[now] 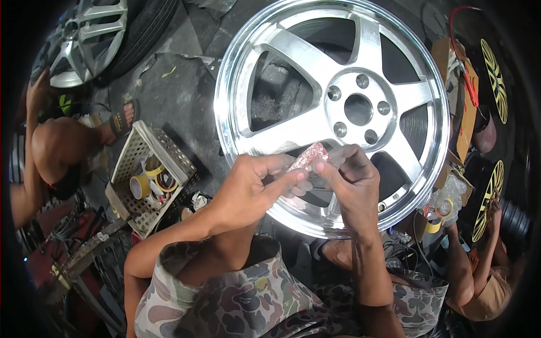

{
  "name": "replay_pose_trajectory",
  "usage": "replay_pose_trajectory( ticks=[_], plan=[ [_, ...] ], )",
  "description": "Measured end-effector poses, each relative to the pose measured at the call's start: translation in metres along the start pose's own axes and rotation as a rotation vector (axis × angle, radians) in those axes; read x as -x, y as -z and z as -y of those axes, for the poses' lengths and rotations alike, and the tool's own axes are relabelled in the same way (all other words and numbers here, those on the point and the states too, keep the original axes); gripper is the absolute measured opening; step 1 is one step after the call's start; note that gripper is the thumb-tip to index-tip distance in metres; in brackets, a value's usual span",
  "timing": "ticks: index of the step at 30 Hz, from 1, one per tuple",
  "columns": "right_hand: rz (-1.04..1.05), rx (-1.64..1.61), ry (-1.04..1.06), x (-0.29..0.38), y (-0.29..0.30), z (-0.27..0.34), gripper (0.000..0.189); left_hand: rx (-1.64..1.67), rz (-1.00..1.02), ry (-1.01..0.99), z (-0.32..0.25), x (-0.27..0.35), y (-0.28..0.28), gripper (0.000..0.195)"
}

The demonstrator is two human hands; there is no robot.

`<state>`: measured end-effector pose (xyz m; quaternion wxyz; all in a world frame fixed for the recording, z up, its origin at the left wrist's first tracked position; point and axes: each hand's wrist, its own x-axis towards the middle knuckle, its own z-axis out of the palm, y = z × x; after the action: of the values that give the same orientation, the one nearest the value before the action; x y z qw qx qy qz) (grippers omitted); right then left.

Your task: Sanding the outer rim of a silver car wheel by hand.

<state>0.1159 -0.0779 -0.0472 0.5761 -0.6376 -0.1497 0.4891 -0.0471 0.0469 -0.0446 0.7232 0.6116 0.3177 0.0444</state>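
Before me lies a silver alloy wheel rim [304,122] with wide spokes and several bolt holes round a central bore. Above its near spokes, a small reddish piece with a worn, whitish-speckled surface [309,157] is pinched between my two hands; it may be folded sandpaper. My left hand [258,181] grips its left end with thumb and fingers. The right end is between the thumb and fingers of my right hand [353,173]. Grey dust coats the fingertips of both hands.
Left of me stands a white plastic basket [146,126] holding yellow tape rolls [140,187]. Another silver wheel [80,38] and a tyre [146,38] are at upper left, beside a seated person's knee. At right are a cardboard box [467,114], yellow wheels [490,198] and another person's hand.
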Motion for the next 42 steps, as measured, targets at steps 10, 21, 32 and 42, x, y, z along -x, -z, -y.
replay_pose_trajectory(
  ticks=[10,21,32,42],
  plan=[
    [-0.084,-0.394,-0.002,-0.003,-0.024,0.001,0.024,0.246,-0.006,0.113,-0.013,-0.002,-0.001,0.022],
    [0.336,0.734,0.138,0.013,-0.014,-0.009,0.012,-0.158,-0.318,-0.084,-0.031,-0.006,0.055,0.021],
    [0.245,0.793,0.231,0.016,-0.015,-0.022,0.015,-0.214,-0.394,-0.145,-0.022,-0.007,0.064,0.022],
    [0.238,0.753,0.248,0.016,-0.014,-0.030,0.020,-0.234,-0.467,-0.213,-0.018,-0.005,0.067,0.023]
  ],
)
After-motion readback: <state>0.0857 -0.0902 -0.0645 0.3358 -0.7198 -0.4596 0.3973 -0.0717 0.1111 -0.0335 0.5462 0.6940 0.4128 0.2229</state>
